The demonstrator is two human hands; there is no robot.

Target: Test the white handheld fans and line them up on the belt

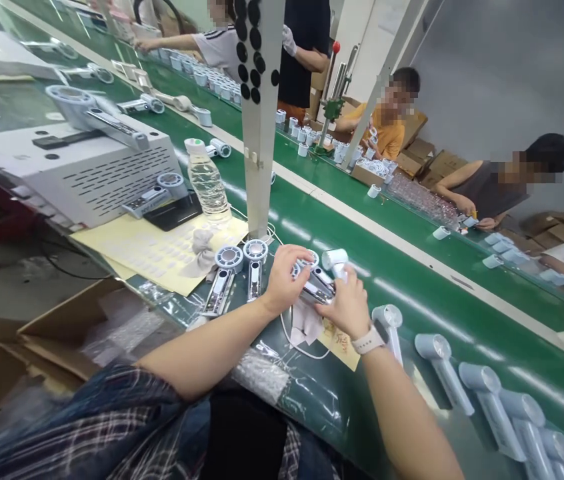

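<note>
My left hand [287, 277] curls over the round head of an open handheld unit [318, 285] whose inner parts show. My right hand [348, 301] is closed around the handle end of the open units, beside a white round-headed piece [335, 259]. The fingers partly hide how many units lie between the hands. Left of my left hand, two more open units lie side by side, one [255, 267] near the metal post and another [222, 280] further left. A crumpled cloth [306, 323] and a white cable lie just below the hands.
A metal post [258, 167] rises behind my left hand. A plastic bottle [207, 180], a yellow label sheet [162, 247] and a white machine [112, 167] stand left. Several white shells [442, 363] line the right. Beyond the green conveyor [387, 247], other people work.
</note>
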